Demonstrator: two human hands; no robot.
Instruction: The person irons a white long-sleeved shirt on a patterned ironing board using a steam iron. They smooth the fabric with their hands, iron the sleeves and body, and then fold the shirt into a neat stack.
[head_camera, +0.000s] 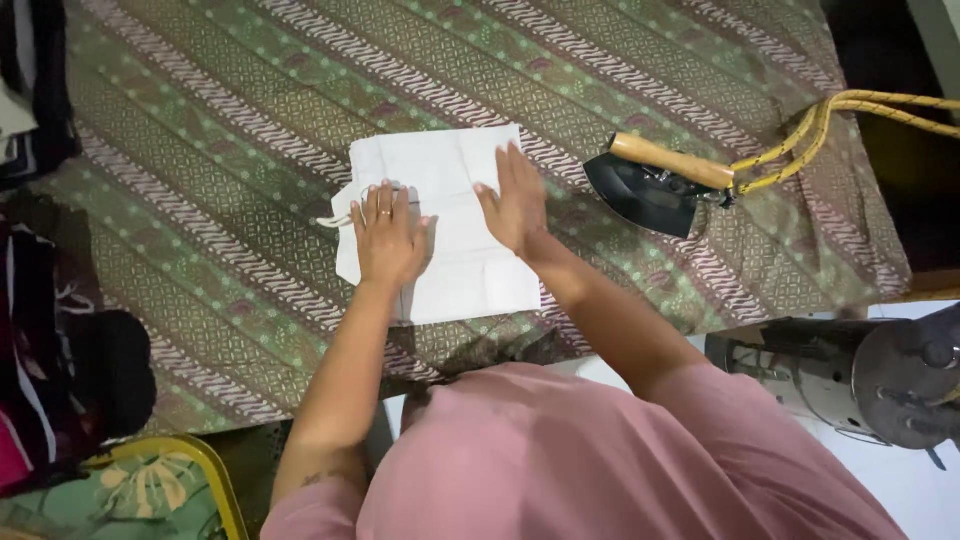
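On the patterned cloth (200, 200), the folded white garment (450, 270) lies left of the iron (655, 180). The left hand (388, 235) presses it, fingers together; the right hand (515, 205) lies flat likewise. Smoothing outward evenly would likely keep the folds crisp.

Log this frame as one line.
left hand: flat on white cloth | right hand: flat on cloth | iron: resting to the right, untouched | surface: patterned cover
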